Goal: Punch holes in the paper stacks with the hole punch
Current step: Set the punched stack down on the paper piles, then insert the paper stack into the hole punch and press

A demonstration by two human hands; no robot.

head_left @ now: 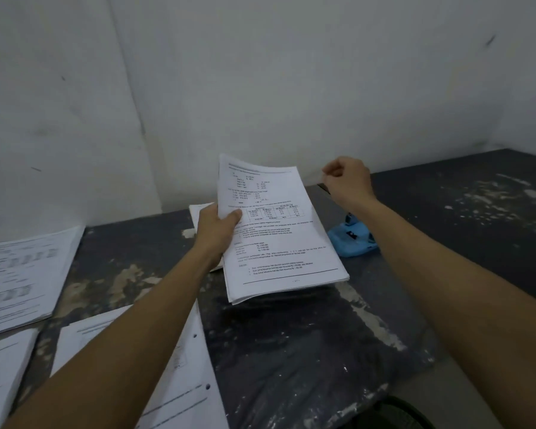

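Left hand [218, 226] grips a thick stack of white printed A4 sheets [276, 230] by its left edge, thumb on top, fingers underneath. The stack is lifted off the dark worn tabletop [291, 351], tilted, far end raised toward the white wall [260, 72]. Right hand [348, 179] hangs above the table near the wall, fingers curled in, holding nothing visible. Light blue plastic hole punch [351, 238] sits on the table just right of the held stack, partly hidden by the right forearm. Another white paper stack [198, 212] lies behind the left hand. More printed stacks lie at left [22, 274]; a near one shows punched holes along its right edge [195, 360].
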